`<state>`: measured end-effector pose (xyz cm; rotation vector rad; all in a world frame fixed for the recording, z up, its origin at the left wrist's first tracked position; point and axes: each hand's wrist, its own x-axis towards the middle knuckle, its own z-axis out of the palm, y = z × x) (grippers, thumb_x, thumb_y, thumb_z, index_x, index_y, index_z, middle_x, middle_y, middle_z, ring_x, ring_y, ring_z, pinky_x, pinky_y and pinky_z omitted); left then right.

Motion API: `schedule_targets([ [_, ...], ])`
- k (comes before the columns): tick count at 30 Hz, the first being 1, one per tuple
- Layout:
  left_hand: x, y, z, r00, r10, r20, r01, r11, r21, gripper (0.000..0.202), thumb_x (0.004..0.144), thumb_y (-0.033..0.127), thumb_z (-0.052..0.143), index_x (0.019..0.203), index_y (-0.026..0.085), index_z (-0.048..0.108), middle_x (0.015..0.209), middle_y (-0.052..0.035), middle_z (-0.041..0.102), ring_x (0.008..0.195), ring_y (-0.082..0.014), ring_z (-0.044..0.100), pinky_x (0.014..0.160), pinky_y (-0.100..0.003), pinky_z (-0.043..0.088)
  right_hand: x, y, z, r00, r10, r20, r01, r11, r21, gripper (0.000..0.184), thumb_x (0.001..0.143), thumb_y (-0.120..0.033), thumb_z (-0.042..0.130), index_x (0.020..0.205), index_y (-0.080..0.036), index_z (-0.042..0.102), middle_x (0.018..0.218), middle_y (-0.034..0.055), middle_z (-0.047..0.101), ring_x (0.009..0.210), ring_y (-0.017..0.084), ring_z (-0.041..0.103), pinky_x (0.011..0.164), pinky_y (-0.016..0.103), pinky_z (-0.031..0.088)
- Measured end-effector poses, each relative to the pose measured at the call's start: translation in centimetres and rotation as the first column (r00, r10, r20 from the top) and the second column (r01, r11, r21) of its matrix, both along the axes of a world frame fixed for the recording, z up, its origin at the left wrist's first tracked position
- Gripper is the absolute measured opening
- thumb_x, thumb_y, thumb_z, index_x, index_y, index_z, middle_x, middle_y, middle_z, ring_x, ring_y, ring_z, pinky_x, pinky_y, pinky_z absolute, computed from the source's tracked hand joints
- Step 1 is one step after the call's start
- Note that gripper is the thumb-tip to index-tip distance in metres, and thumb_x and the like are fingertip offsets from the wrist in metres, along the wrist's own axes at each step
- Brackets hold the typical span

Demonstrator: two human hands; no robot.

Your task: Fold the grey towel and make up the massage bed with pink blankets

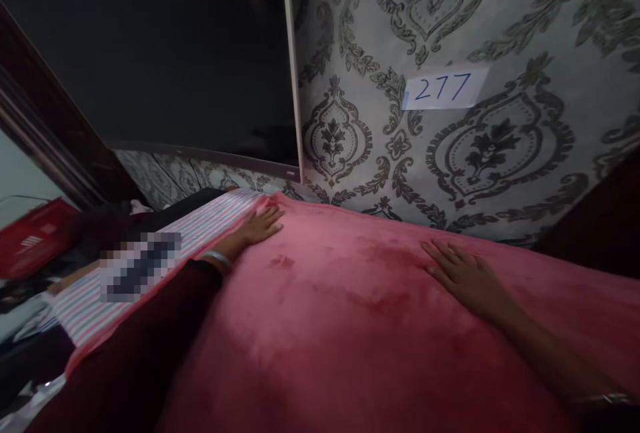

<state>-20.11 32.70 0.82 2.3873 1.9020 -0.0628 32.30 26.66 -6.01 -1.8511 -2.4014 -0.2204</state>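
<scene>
A pink plush blanket [320, 300] is spread out in front of me and fills the lower middle of the view. Flat on its far left corner lies my left hand [261, 225], fingers outstretched. My right hand [457, 273] rests palm down on the right part of the blanket, its fingers spread. Neither hand grips anything. Beneath the blanket's left edge a striped cloth [225, 210] in white, pink and grey shows. A few darker brushed patches mark the pink pile.
A large dark television screen [175, 53] hangs on the patterned wallpaper [345, 33] behind the blanket. A paper sign [445, 88] reading 277 is stuck to the wall. A red bag or box [37, 236] and dark clutter stand at the left. A blurred-out patch covers something on the striped cloth.
</scene>
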Motion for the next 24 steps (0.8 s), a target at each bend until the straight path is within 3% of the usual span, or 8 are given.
schedule_targets([
  [2, -2.1, 0.2, -0.2, 0.997, 0.083, -0.005, -0.083, 0.996, 0.012, 0.067, 0.102, 0.053, 0.017, 0.163, 0.025, 0.023, 0.172, -0.0076, 0.016, 0.16, -0.0255, 0.007, 0.124, -0.062, 0.007, 0.2, 0.2, -0.4, 1.0, -0.006, -0.007, 0.006, 1.0, -0.008, 0.064, 0.102, -0.056, 0.021, 0.161, -0.032, 0.033, 0.166, 0.0039, 0.033, 0.152, 0.033, 0.031, 0.114, 0.063, 0.036],
  [4, -2.6, 0.6, -0.4, 0.992, 0.124, -0.021, -0.124, 0.992, 0.034, 0.066, 0.103, 0.05, 0.019, 0.163, 0.024, 0.022, 0.172, -0.0075, 0.015, 0.16, -0.0242, 0.007, 0.124, -0.062, 0.009, 0.4, 0.4, -0.9, 1.0, -0.003, -0.011, 0.003, 1.0, -0.011, 0.064, 0.102, -0.057, 0.022, 0.161, -0.034, 0.033, 0.166, 0.0024, 0.032, 0.152, 0.033, 0.03, 0.114, 0.064, 0.036],
  [8, -1.2, 0.7, 0.2, 0.976, 0.198, -0.091, -0.19, 0.978, 0.084, 0.063, 0.103, 0.048, 0.026, 0.161, 0.023, 0.03, 0.17, -0.0102, 0.023, 0.158, -0.0255, 0.017, 0.123, -0.061, 0.016, 0.6, 0.9, -1.2, 1.0, -0.006, -0.004, 0.006, 1.0, -0.014, 0.064, 0.101, -0.056, 0.023, 0.16, -0.035, 0.034, 0.166, 0.0016, 0.032, 0.153, 0.032, 0.029, 0.114, 0.063, 0.036],
  [13, 1.7, -2.5, 1.1, 0.956, 0.28, -0.088, -0.262, 0.949, 0.174, 0.062, 0.101, 0.053, 0.034, 0.143, 0.014, 0.055, 0.15, -0.0246, 0.052, 0.146, -0.0404, 0.039, 0.118, -0.073, 0.009, -0.8, 0.0, 0.9, 0.995, -0.099, 0.005, 0.099, 0.992, -0.078, 0.063, 0.1, -0.051, 0.024, 0.158, -0.031, 0.039, 0.164, 0.0068, 0.036, 0.15, 0.034, 0.034, 0.112, 0.067, 0.036],
  [15, 2.0, -5.0, 0.6, 0.977, 0.201, -0.063, -0.188, 0.967, 0.17, 0.06, 0.101, 0.055, 0.033, 0.143, 0.018, 0.056, 0.151, -0.0199, 0.053, 0.146, -0.0367, 0.04, 0.121, -0.068, 0.011, -2.2, -2.1, 1.2, 0.995, -0.1, -0.022, 0.099, 0.994, -0.041, 0.061, 0.101, -0.048, 0.023, 0.155, -0.028, 0.045, 0.162, 0.0114, 0.04, 0.147, 0.038, 0.038, 0.107, 0.073, 0.038],
  [18, 0.5, -9.2, -0.5, 0.997, 0.075, -0.025, -0.071, 0.989, 0.13, 0.063, 0.1, 0.058, 0.034, 0.154, 0.027, 0.043, 0.164, -0.0125, 0.037, 0.153, -0.0323, 0.029, 0.123, -0.063, 0.015, -4.3, -7.7, 0.1, 0.996, 0.038, -0.079, -0.035, 0.998, 0.043, 0.06, 0.101, -0.047, 0.022, 0.152, -0.028, 0.049, 0.161, 0.0111, 0.041, 0.148, 0.038, 0.037, 0.11, 0.072, 0.036],
  [21, -2.9, -12.4, -0.9, 0.988, 0.155, -0.015, -0.152, 0.98, 0.125, 0.064, 0.102, 0.054, 0.031, 0.158, 0.024, 0.037, 0.168, -0.0132, 0.03, 0.156, -0.0319, 0.023, 0.123, -0.06, 0.018, -5.2, -14.1, -1.8, 0.985, 0.123, -0.117, -0.125, 0.992, -0.003, 0.062, 0.1, -0.052, 0.025, 0.156, -0.033, 0.044, 0.163, 0.0043, 0.038, 0.151, 0.034, 0.032, 0.115, 0.066, 0.035],
  [24, -5.8, -14.0, 0.0, 0.967, 0.252, -0.025, -0.247, 0.961, 0.12, 0.061, 0.103, 0.048, 0.029, 0.159, 0.024, 0.036, 0.169, -0.011, 0.027, 0.156, -0.0322, 0.024, 0.123, -0.058, 0.021, -4.1, -18.4, -2.1, 0.987, 0.091, -0.135, -0.101, 0.993, -0.068, 0.066, 0.098, -0.056, 0.024, 0.157, -0.033, 0.042, 0.163, 0.0032, 0.037, 0.151, 0.033, 0.031, 0.116, 0.066, 0.034],
])
